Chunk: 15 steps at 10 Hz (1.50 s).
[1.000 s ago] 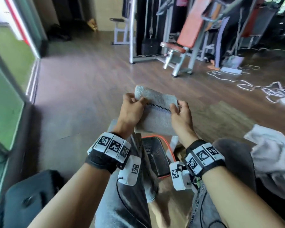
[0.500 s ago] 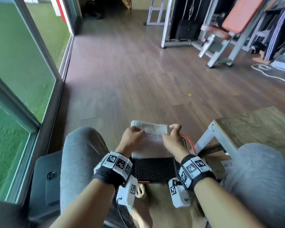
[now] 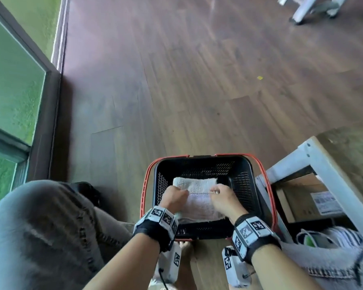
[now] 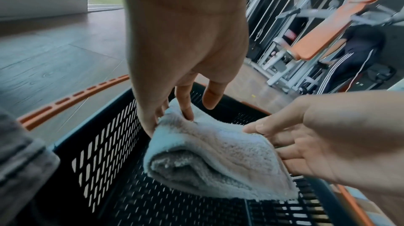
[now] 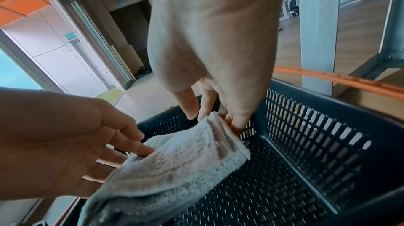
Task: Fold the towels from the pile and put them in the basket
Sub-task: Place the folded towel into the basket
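The folded towel (image 3: 197, 197) is held inside the black basket (image 3: 245, 181), low between its walls, and whether it already rests on the mesh floor cannot be told; in the left wrist view its near end appears to hang just above the bottom. The likeliest fault, it is judged, is that the fold is undone as the towel is let go: if one side is released before the other, the loose layers visible at the near end may slide apart and the bundle may open or land askew. A finger could also be caught in the terry pile on withdrawal, so that the top layer is dragged up with it. A lesser risk is that the towel is left leaning against the left wall, which it is close to, rather than lying flat. The left hand (image 3: 173, 197) is reached down into the basket with knuckles up, and the towel's left edge is pinched between thumb and fingers (image 4: 186, 107). The right hand (image 3: 222, 197) is lowered in the same way on the opposite side, with the right edge gripped between its fingers (image 5: 205, 107). Both wrists are held above the near rim, palms turned toward each other.
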Each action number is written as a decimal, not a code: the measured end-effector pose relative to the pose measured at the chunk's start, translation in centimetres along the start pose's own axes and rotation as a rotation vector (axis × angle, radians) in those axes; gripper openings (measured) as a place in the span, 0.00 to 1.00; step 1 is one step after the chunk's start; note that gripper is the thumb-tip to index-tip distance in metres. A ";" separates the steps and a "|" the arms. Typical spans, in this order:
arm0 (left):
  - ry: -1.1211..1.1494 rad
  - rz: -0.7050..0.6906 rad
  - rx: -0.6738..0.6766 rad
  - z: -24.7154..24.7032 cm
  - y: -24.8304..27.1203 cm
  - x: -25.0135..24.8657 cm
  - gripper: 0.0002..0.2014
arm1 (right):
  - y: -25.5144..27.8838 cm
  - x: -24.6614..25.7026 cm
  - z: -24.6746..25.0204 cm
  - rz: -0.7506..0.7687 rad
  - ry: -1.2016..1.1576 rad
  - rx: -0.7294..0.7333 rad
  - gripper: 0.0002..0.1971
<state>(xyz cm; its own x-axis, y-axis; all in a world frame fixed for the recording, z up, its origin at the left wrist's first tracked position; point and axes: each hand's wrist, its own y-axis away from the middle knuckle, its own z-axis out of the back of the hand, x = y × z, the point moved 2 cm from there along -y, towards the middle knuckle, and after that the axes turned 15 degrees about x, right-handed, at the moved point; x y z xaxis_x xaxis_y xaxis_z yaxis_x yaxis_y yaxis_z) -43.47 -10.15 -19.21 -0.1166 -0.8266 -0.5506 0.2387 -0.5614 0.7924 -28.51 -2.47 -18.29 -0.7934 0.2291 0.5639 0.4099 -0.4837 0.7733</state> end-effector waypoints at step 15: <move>-0.032 0.246 0.022 -1.7 -8.2 1.8 0.08 | -11.3 -2.8 -1.3 -0.167 0.302 0.336 0.13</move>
<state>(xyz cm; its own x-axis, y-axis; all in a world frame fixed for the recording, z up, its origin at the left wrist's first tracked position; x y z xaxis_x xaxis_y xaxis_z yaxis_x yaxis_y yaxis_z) -43.99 -6.98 -27.11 -0.0878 -0.9391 -0.3322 0.2425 -0.3436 0.9073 -31.52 1.23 -29.01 -0.9356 0.0009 0.3530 0.3489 -0.1500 0.9251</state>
